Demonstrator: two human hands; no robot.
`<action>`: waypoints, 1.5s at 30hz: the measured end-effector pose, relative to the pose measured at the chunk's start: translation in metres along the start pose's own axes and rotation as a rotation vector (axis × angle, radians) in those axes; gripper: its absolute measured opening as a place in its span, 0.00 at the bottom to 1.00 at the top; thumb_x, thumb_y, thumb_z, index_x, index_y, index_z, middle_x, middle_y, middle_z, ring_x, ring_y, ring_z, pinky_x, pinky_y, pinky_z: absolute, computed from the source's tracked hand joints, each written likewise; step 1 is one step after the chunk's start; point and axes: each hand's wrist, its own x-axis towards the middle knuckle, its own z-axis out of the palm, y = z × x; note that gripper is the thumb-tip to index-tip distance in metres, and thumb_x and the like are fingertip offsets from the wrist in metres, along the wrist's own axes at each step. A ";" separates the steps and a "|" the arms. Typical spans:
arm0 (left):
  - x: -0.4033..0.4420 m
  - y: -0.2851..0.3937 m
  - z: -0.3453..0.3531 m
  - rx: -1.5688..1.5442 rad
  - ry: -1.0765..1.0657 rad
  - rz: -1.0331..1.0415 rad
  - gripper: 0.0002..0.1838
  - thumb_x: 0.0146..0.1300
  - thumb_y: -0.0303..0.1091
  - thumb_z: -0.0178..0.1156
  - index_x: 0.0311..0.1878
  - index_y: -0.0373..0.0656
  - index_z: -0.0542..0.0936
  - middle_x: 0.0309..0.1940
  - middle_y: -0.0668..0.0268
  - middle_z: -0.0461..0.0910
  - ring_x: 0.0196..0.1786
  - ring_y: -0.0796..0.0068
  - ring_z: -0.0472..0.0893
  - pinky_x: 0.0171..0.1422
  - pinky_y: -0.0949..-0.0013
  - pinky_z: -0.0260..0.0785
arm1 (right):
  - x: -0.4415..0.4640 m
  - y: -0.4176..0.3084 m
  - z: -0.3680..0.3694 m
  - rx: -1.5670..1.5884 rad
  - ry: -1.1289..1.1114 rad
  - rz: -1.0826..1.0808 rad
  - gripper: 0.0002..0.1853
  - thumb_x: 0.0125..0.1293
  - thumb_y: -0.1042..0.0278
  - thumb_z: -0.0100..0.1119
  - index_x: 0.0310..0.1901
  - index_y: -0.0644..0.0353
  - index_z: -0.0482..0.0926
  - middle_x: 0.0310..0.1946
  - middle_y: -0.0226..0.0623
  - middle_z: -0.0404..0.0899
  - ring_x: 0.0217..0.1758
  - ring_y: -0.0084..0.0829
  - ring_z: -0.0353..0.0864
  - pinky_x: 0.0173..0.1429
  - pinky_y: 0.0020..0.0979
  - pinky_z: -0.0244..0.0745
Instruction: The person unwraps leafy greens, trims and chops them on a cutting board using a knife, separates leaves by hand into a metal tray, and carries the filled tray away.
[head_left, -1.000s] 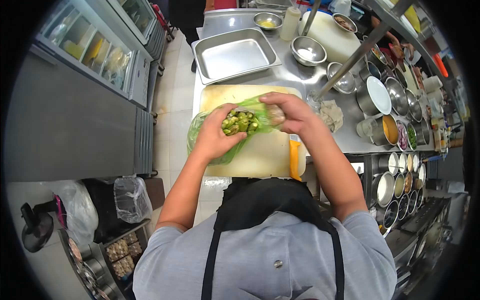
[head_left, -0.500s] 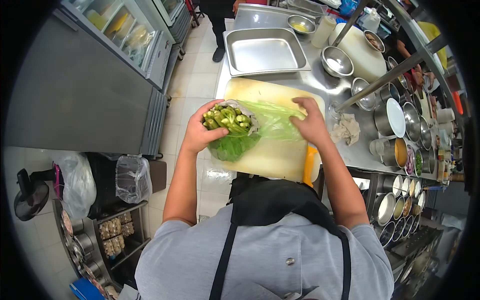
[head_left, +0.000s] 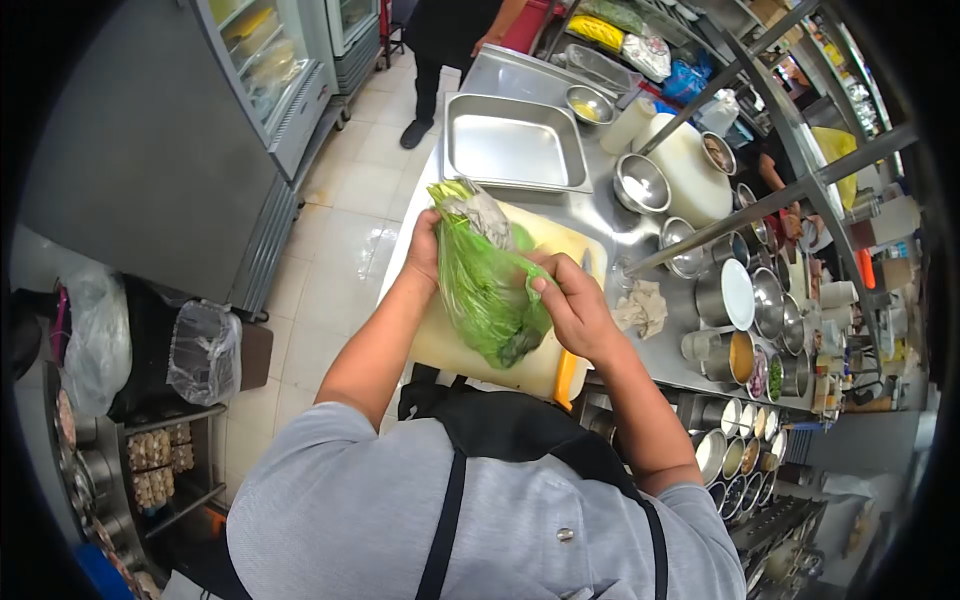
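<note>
Nearest are the grey shirt [head_left: 340, 490] and black apron [head_left: 520, 425] of the person at work. Beyond them, both bare hands hold a green plastic bag [head_left: 480, 290] up over the near part of a pale cutting board [head_left: 440, 340]. The left hand [head_left: 425, 245] curls around the bag's upper left side, partly closed on it, its fingers mostly hidden behind the plastic. The right hand [head_left: 578, 305] is narrow, thumb and bent fingers pinching the plastic at the bag's right edge. The bag hangs slanted, its lower end toward the person; at its upper end there are green pieces, possibly okra, though the plastic blurs them, beside a greyish crumpled wad [head_left: 487, 220].

A knife with a yellow handle [head_left: 566, 378] lies on the right side of the board, its blade partly covered by the right hand. Right of the board, a crumpled cloth [head_left: 642, 308] lies on the steel desk [head_left: 618, 238]. Past the board stands a rectangular steel pan [head_left: 515, 145], with a steel bowl [head_left: 641, 184] to its right and a smaller bowl with yellow contents [head_left: 590, 104] farther off. At the far end of the desk stands another person in dark clothes [head_left: 450, 35].
</note>
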 end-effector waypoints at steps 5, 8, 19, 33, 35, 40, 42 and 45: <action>0.019 -0.036 -0.020 0.064 0.066 -0.192 0.28 0.63 0.54 0.47 0.52 0.40 0.80 0.46 0.55 0.84 0.48 0.58 0.83 0.58 0.55 0.77 | -0.007 -0.004 -0.023 -0.209 0.117 0.164 0.11 0.71 0.63 0.59 0.40 0.64 0.74 0.28 0.42 0.77 0.31 0.38 0.76 0.42 0.36 0.73; 0.006 -0.027 0.002 0.231 0.224 -0.328 0.25 0.71 0.52 0.47 0.51 0.40 0.80 0.43 0.55 0.84 0.43 0.59 0.84 0.52 0.56 0.79 | -0.024 0.022 -0.027 -0.650 -0.201 0.077 0.15 0.62 0.64 0.68 0.46 0.61 0.79 0.34 0.43 0.80 0.39 0.36 0.79 0.46 0.32 0.73; -0.002 -0.037 -0.013 0.428 0.148 -0.244 0.26 0.70 0.45 0.59 0.60 0.34 0.73 0.58 0.53 0.76 0.60 0.59 0.74 0.67 0.61 0.66 | -0.034 0.047 -0.014 -0.336 0.145 0.558 0.24 0.55 0.58 0.69 0.50 0.65 0.79 0.49 0.54 0.82 0.51 0.44 0.82 0.57 0.40 0.75; -0.086 -0.055 0.022 1.764 -0.160 0.734 0.11 0.69 0.29 0.53 0.51 0.36 0.76 0.58 0.44 0.73 0.63 0.42 0.70 0.68 0.51 0.62 | -0.058 0.045 -0.002 -0.277 -0.037 0.200 0.16 0.61 0.60 0.66 0.46 0.59 0.76 0.44 0.45 0.77 0.52 0.48 0.76 0.57 0.42 0.70; -0.107 -0.050 0.017 1.731 -0.124 0.730 0.08 0.68 0.27 0.53 0.46 0.35 0.75 0.49 0.46 0.76 0.54 0.43 0.74 0.61 0.52 0.67 | -0.078 0.035 -0.008 -0.524 -0.060 -0.136 0.18 0.56 0.64 0.69 0.45 0.59 0.74 0.41 0.44 0.77 0.51 0.49 0.76 0.56 0.42 0.69; -0.170 -0.068 -0.011 1.783 -0.196 0.531 0.11 0.70 0.34 0.57 0.43 0.34 0.73 0.41 0.51 0.78 0.43 0.51 0.78 0.51 0.55 0.71 | -0.109 0.069 0.017 -0.563 0.098 -0.157 0.20 0.47 0.70 0.70 0.41 0.59 0.72 0.36 0.43 0.76 0.45 0.50 0.77 0.49 0.46 0.71; -0.168 -0.073 -0.012 1.693 -0.143 0.366 0.14 0.71 0.38 0.59 0.43 0.34 0.73 0.40 0.53 0.78 0.39 0.56 0.79 0.49 0.56 0.72 | -0.109 0.089 0.026 -0.571 0.168 -0.098 0.20 0.45 0.71 0.70 0.39 0.58 0.72 0.35 0.43 0.76 0.45 0.50 0.76 0.49 0.47 0.70; -0.134 -0.072 -0.014 1.161 0.516 0.146 0.18 0.69 0.44 0.63 0.44 0.36 0.74 0.38 0.58 0.79 0.35 0.63 0.79 0.42 0.57 0.74 | -0.100 0.087 0.029 -0.547 0.263 -0.077 0.18 0.43 0.73 0.68 0.36 0.57 0.71 0.35 0.42 0.75 0.44 0.49 0.75 0.49 0.47 0.68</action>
